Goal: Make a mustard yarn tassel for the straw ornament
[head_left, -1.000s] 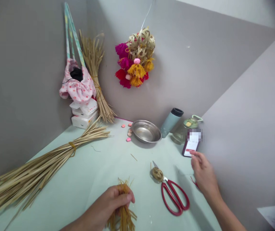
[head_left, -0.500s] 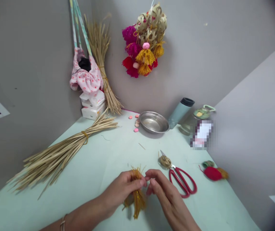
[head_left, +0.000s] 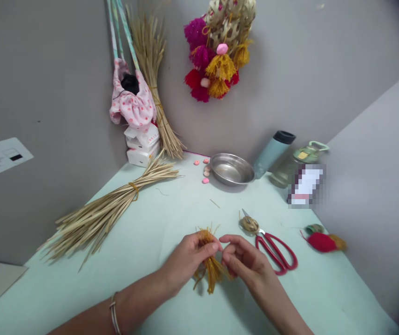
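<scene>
My left hand (head_left: 194, 258) pinches a golden-yellow yarn tassel (head_left: 213, 274) near its top, with short ends sticking up above the thumb and long strands hanging below. Close on its right, my right hand (head_left: 244, 260) has its fingers curled at the tassel's side, thumb and fingers drawn together on some of the yellow strands. Just beyond the right hand lie red-handled scissors (head_left: 278, 253), open a little, with a small woven straw ball (head_left: 249, 225) resting by the blades.
A tied straw bundle (head_left: 104, 211) lies to the left. Behind are a steel bowl (head_left: 232, 170), pink beads (head_left: 205, 181), a blue tumbler (head_left: 275, 153), a green bottle (head_left: 302, 160) and a phone (head_left: 307, 185). Red yarn (head_left: 321, 242) lies at the right edge. Tassels (head_left: 220, 67) hang on the wall.
My right hand has closed in on the tassel, and its fingers now draw some strands out to the right. The whole view has shifted slightly.
</scene>
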A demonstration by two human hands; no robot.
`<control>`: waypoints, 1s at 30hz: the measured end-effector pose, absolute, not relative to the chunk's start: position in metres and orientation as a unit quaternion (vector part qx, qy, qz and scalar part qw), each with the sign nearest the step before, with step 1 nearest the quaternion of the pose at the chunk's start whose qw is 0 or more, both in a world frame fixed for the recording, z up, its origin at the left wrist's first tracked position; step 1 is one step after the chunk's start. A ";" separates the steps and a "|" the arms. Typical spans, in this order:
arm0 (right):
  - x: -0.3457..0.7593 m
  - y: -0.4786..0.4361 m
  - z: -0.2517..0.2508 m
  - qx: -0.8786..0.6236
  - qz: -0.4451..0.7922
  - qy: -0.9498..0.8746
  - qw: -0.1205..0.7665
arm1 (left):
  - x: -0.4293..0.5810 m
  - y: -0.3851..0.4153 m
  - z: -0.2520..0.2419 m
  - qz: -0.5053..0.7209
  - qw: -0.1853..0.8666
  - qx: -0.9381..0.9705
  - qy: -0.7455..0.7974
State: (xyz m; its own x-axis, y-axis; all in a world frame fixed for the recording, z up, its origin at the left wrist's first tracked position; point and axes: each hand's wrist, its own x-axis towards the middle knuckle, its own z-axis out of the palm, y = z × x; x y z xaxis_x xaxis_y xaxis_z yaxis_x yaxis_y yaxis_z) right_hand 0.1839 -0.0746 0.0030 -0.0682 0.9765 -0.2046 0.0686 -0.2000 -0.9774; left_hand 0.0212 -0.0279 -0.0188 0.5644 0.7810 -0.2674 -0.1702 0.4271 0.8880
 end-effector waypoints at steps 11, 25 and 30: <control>0.188 -0.079 0.003 -0.608 0.466 -0.534 0.359 | 0.020 -0.027 -0.020 0.303 0.763 0.450 0.351; 0.180 -0.079 0.007 -0.567 0.437 -0.608 0.343 | 0.021 -0.027 -0.017 0.309 0.782 0.425 0.336; 0.181 -0.079 0.003 -0.567 0.438 -0.618 0.324 | 0.021 -0.026 -0.019 0.308 0.774 0.443 0.332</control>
State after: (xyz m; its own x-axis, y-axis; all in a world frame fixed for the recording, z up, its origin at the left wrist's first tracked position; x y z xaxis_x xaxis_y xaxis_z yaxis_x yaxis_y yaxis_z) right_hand 0.1811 -0.0792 0.0028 -0.1479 0.9844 -0.0957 0.4167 -0.0257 -0.9087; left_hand 0.0209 -0.0265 -0.0191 0.5895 0.7712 -0.2404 -0.1826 0.4171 0.8903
